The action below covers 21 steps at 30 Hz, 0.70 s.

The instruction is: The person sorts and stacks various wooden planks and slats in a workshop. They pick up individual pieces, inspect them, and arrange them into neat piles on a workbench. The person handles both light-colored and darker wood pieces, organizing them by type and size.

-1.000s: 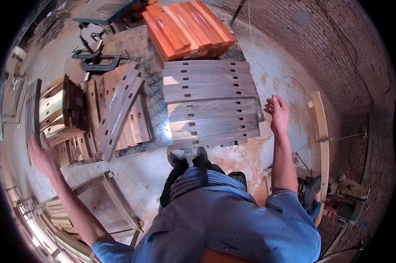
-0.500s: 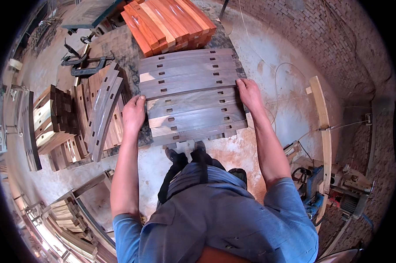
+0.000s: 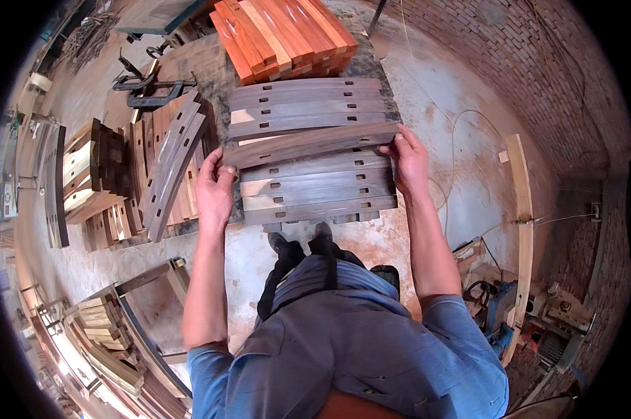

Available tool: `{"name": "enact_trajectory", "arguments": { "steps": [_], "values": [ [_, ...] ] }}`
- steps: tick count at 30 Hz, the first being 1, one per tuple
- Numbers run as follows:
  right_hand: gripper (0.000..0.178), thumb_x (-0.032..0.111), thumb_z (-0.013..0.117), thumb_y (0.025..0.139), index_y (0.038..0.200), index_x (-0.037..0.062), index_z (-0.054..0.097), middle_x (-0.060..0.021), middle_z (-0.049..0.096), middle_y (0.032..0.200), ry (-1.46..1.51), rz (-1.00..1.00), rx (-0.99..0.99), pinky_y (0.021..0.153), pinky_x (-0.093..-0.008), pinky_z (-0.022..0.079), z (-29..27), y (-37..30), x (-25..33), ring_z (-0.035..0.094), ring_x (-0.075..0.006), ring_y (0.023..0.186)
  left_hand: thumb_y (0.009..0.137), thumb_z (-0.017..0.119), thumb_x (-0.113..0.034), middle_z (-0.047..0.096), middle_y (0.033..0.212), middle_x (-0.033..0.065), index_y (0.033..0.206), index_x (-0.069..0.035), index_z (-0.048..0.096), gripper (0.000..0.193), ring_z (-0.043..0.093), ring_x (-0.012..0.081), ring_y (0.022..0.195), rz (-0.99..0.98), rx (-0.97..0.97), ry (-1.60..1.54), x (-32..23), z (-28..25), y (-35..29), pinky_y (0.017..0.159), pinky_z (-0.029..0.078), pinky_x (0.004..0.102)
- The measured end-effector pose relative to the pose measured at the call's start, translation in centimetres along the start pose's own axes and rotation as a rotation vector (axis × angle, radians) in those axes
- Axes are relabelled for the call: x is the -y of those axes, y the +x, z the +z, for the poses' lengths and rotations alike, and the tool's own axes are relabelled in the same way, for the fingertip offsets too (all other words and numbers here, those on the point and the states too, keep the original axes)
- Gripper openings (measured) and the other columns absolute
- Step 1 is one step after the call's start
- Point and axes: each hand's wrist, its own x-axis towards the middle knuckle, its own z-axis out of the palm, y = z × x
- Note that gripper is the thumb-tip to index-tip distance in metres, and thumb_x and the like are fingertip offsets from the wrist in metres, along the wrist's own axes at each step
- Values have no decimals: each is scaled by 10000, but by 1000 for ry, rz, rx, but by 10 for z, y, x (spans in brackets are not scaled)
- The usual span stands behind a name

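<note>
From the boards point(image 3: 319, 183), two o'clock gives passage above the floor point(image 3: 428, 87); blocks point(image 3: 287, 38) obstruct twelve, the clamps point(image 3: 155, 100) obstruct ten.

Partly concealed and indistinct elements. The dark slat point(image 3: 312, 144) spanning the two hands masks part of the grey-brown slats point(image 3: 322, 190) beneath; some fingers of the left hand point(image 3: 215, 190) and right hand point(image 3: 410, 166) are hidden where they meet its ends. The lower layers of the pile show only as stubs at the near side. At left, slanting slats point(image 3: 176, 164) overlie the brown boards point(image 3: 160, 126), covering their middle. The upper edge crops the orange-red boards point(image 3: 287, 38) and, far left, a dark panel point(image 3: 165, 15); the lower edge crops the blue shirt point(image 3: 462, 335). Objects along the left rim are blurred.
</note>
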Motion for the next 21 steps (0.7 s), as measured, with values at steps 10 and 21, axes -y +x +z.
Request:
{"name": "enact_trajectory", "arguments": {
  "steps": [10, 21],
  "values": [
    [387, -31, 351, 960, 1333, -11, 453, -150, 520, 1300, 525, -53, 249, 928, -439, 504, 20, -5, 16, 572, -273, 1111, 853, 530, 102, 571, 1112, 36, 1279, -22, 529, 444, 539, 103, 964, 222, -64, -51, 2, -3, -33, 870, 448, 244],
    [367, 37, 395, 988, 1351, -3, 426, -164, 540, 1262, 530, -38, 279, 878, -425, 539, 45, -11, 17, 607, -263, 1034, 875, 587, 35, 589, 986, 14, 1241, -12, 550, 371, 541, 72, 825, 200, -84, -103, -2, -31, -59, 746, 459, 211]
  ]
}}
